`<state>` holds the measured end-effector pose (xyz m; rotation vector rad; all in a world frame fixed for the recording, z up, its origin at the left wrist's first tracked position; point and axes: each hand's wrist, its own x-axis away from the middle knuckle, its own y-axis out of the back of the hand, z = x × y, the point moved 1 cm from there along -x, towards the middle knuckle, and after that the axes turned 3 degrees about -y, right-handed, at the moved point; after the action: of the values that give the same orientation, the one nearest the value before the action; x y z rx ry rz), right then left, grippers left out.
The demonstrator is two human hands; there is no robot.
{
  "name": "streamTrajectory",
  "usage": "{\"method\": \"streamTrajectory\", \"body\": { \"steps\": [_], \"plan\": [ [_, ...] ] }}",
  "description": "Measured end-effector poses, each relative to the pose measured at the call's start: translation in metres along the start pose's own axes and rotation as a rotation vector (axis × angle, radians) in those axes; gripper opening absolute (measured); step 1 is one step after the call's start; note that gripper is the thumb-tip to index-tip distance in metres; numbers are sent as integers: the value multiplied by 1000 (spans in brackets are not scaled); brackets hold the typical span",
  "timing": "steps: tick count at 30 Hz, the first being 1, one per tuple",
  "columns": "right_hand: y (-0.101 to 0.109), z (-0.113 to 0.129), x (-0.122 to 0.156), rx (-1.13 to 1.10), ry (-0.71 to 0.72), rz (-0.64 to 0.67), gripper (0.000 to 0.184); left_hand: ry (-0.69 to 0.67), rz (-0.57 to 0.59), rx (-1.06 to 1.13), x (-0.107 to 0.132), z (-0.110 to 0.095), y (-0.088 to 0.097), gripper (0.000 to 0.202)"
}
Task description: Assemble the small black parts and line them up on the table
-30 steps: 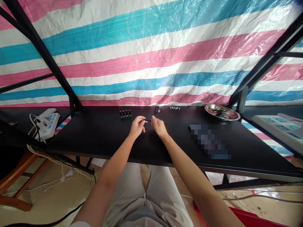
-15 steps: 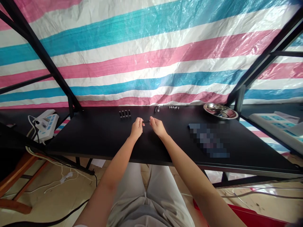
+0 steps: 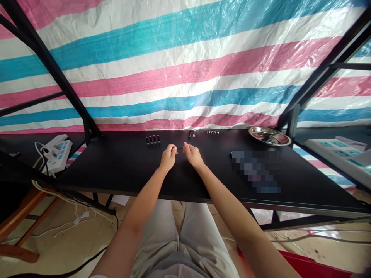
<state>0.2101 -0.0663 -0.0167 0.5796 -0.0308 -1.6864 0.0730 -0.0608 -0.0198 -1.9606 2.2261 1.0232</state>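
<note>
Over the middle of the black table (image 3: 121, 170), my left hand (image 3: 167, 157) and my right hand (image 3: 193, 155) are close together, fingers curled in a pinch. Between their fingertips lies a small dark rod-like piece (image 3: 180, 148), each hand gripping one end. A row of small black cylinders (image 3: 153, 139) stands just beyond my left hand. Two more small parts (image 3: 192, 133) and a line of tiny silvery pieces (image 3: 213, 132) sit near the table's back edge.
A round metal dish (image 3: 269, 136) rests at the back right. A blurred flat item (image 3: 256, 172) lies right of my hands. A white power strip (image 3: 56, 148) with cables sits at the left. Black frame posts rise at both sides before a striped tarp.
My hands have drawn slightly closer together, so less of the dark piece shows between the fingertips. The view has shifted a little.
</note>
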Motion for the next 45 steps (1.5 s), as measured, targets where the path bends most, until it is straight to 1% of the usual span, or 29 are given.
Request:
{"method": "streamTrajectory", "body": {
  "steps": [3, 6, 12, 16, 19, 23, 25, 27, 29, 31, 34, 37, 41, 45],
  "plan": [
    [0, 1, 0, 4, 7, -6, 52, 25, -23, 20, 1, -3, 2, 31],
    [1, -4, -2, -23, 19, 5, 48, 68, -69, 87, -1, -2, 2, 34],
    [-6, -22, -7, -113, 59, 127, 31, 151, -170, 295, -7, 3, 3, 33],
    [-10, -26, -9, -103, 83, 152, 30, 191, -211, 363, -10, 7, 3, 34],
    [-10, -24, -8, -22, 123, 145, 26, 188, -214, 374, -10, 8, 4, 33],
    [-5, -24, -7, 192, 197, 111, 17, 194, -255, 360, -10, 8, 4, 31],
    [-2, -25, -7, 304, 207, 61, 15, 210, -286, 348, -10, 8, 5, 30],
    [2, -25, -8, 352, 179, -21, 14, 223, -299, 341, -10, 8, 6, 30],
    [5, -25, -10, 314, 154, -85, 15, 227, -288, 344, -10, 8, 6, 29],
    [4, -24, -11, 223, 170, -92, 17, 222, -259, 355, -10, 8, 6, 29],
    [-1, -22, -10, 104, 222, -8, 20, 192, -166, 385, -9, 7, 4, 29],
    [-6, -21, -9, 53, 209, 102, 21, 157, -63, 416, -8, 5, 3, 29],
    [-8, -19, -5, 41, 152, 203, 22, 187, -19, 480, -8, 5, 2, 29],
    [-8, -19, -4, 122, 147, 254, 20, 219, 1, 514, -8, 7, 2, 28]
  ]
}}
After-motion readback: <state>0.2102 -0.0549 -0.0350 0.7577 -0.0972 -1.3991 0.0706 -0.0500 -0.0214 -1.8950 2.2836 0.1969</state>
